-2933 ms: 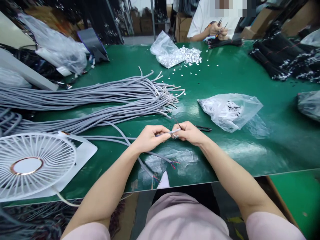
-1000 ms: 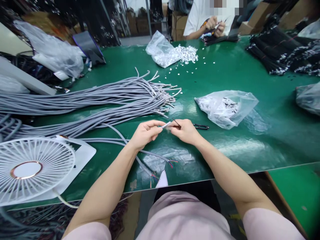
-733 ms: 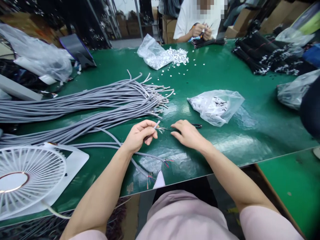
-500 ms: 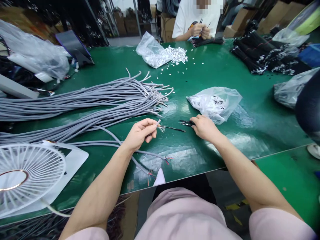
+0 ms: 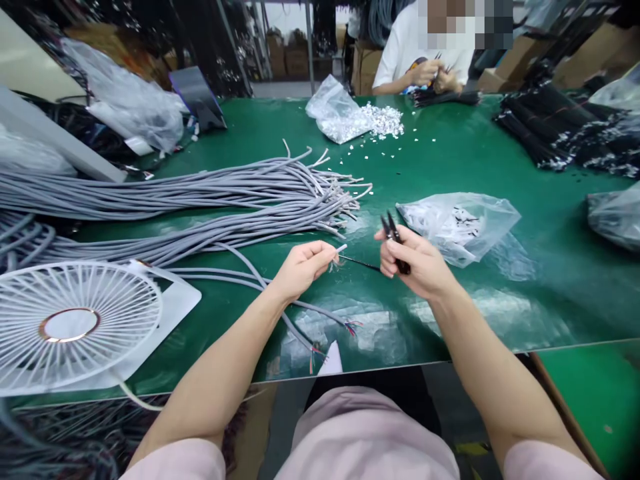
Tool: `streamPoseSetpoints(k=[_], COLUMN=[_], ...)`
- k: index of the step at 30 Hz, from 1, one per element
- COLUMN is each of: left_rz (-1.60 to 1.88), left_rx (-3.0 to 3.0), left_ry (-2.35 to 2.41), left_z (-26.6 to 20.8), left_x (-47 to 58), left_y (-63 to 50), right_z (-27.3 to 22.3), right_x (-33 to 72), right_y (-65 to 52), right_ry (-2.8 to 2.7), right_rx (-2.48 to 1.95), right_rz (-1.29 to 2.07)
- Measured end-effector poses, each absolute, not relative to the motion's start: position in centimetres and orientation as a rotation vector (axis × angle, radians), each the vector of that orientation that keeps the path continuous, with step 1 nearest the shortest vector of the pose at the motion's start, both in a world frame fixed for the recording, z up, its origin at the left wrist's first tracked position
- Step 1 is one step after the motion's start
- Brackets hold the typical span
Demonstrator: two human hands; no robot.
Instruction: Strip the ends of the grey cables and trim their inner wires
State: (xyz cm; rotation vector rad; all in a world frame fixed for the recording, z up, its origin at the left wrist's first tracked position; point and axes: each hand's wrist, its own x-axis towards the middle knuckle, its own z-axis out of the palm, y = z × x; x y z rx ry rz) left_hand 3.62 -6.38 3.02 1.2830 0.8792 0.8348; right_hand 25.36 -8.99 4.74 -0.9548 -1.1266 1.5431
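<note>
My left hand (image 5: 304, 268) pinches the stripped end of a grey cable (image 5: 341, 249) above the table. Loose pale strands hang under its fingertips. From that end a thin dark wire (image 5: 363, 263) stretches across to my right hand (image 5: 419, 261). Small black snips (image 5: 394, 233) are gripped in my right hand, blades pointing up and away from me. Whether its fingers also touch the dark wire, I cannot tell. Two cable ends with coloured wires (image 5: 353, 325) lie nearer the table's front edge.
Long grey cable bundles (image 5: 240, 223) cover the left side, behind a white fan (image 5: 115, 293). Right of centre lies a clear bag (image 5: 493, 220) of small white pieces. Another bag (image 5: 327, 107) spills pieces farther back. A co-worker (image 5: 400, 53) sits opposite, near black cable bundles (image 5: 540, 123).
My right hand has lifted the snips from the table and turned them blades up, closer to the dark wire. My left hand still holds the cable end. The view has shifted left.
</note>
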Motion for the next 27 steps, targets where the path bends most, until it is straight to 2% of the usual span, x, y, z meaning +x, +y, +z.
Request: streamPoseSetpoints(k=[8, 14, 27], left_rz=[0.970, 0.947, 0.944], left_rx=[1.527, 1.598, 1.673], left_ry=[1.015, 1.096, 1.121], left_z=[3.0, 2.9, 2.9], left_x=[3.9, 4.2, 4.3], left_y=[-6.7, -6.9, -7.2], right_z=[4.1, 4.0, 3.9], right_x=[23.0, 23.6, 23.3], right_y=[-9.0, -9.6, -9.5], right_ry=[-1.301, -1.316, -1.266], right_rx=[-0.998, -1.067, -1.095], right_rz=[1.676, 1.761, 1.756])
